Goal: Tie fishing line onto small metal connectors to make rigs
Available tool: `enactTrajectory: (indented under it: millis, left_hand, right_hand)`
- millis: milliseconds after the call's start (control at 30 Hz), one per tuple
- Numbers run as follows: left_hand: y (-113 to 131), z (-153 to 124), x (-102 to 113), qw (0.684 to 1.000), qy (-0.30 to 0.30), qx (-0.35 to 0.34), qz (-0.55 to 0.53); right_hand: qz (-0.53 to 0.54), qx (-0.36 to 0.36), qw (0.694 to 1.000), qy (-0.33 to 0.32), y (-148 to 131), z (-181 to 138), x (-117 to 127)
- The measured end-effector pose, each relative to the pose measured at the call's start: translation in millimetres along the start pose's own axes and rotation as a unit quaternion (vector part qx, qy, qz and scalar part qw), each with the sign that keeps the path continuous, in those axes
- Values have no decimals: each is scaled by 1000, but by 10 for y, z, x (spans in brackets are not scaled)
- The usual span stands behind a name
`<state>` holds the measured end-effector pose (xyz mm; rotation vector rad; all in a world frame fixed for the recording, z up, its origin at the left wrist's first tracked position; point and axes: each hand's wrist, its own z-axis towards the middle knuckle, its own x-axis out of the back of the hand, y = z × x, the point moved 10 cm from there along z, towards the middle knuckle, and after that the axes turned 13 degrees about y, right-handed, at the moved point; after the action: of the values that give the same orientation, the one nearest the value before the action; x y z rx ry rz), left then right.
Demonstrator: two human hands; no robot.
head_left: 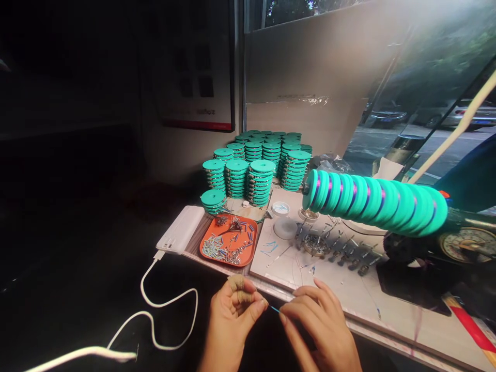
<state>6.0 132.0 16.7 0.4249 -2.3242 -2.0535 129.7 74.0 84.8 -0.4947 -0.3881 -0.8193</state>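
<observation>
My two hands meet at the near edge of the desk (387, 305), fingertips nearly touching. The left hand (232, 315), with a cloth wrap on one finger, is pinched shut on something too fine to make out, and the right hand (318, 323) is pinched on a thin blue tube (275, 309) that bridges the gap between them. I judge this as one small piece being assembled, mid-step.

A lot looks done already: about a dozen stacks of teal spools (258, 165) stand at the far left of the desk, each several high; I can't count single spools. Roughly ten more teal spools sit on a horizontal spindle (374, 199) at the right, wound with pink and blue line.

Plenty seems left. One orange tray (228, 242), left of the white work board (329, 284), holds many loose blue tubes and metal bits, too small to count. A row of about eight small metal fittings (344, 253) lies on the board, beside two round white lids (284, 227). One white power bank (180, 229) lies far left, its cable (155, 305) trailing toward me.
</observation>
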Motion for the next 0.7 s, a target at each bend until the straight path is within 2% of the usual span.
enactTrajectory:
  millis: [100, 200, 333, 433, 500, 567, 700]
  left_hand:
    - [53, -20, 6, 998, 9, -44, 35]
    - [140, -91, 21, 981, 30, -152, 115]
    - [285, -282, -36, 921, 45, -328, 208]
    - [401, -453, -194, 858, 12, -447, 251]
    - [440, -540, -310, 823, -17, -500, 269]
    - [436, -581, -385, 809, -35, -520, 272]
    - [286, -529, -367, 831, -29, -484, 272]
  right_hand:
    - [6, -12, 1000, 2, 7, -5, -17]
    - [20, -44, 999, 8, 50, -8, -27]
    - [21, -27, 999, -5, 25, -3, -56]
    - [7, -45, 999, -2, 76, -5, -45]
    - [-4, -54, 999, 2, 103, -2, -32]
    - [-11, -55, 998, 8, 125, 19, -17]
    - [4, -110, 993, 29, 316, 107, 19]
